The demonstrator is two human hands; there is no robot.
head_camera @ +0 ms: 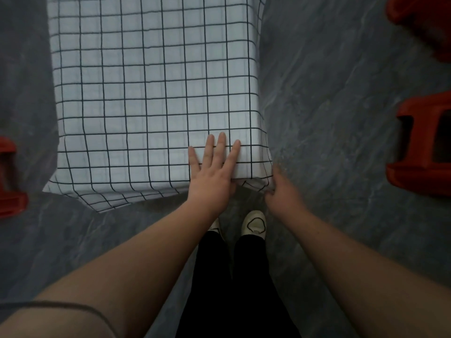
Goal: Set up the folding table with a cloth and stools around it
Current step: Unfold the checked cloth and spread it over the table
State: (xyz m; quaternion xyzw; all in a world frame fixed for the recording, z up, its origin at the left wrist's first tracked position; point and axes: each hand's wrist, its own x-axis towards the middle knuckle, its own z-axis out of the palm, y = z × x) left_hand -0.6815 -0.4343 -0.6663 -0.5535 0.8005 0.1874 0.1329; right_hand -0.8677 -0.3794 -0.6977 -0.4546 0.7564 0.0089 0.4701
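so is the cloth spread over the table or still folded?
Spread. The checked cloth lies flat over the top, edges hanging down; left hand presses it flat, right hand holds the near corner.

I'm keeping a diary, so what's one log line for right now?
left hand: flat on white black-grid cloth | right hand: pinching cloth corner | red plastic stools: on floor

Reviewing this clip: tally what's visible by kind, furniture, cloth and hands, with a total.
Red stools: 3, one at the left edge, two at the right, all cut off by the frame
Checked cloth: 1, draped over the table
Hands: 2, left hand flat on the cloth, right hand gripping its corner
Total: 6
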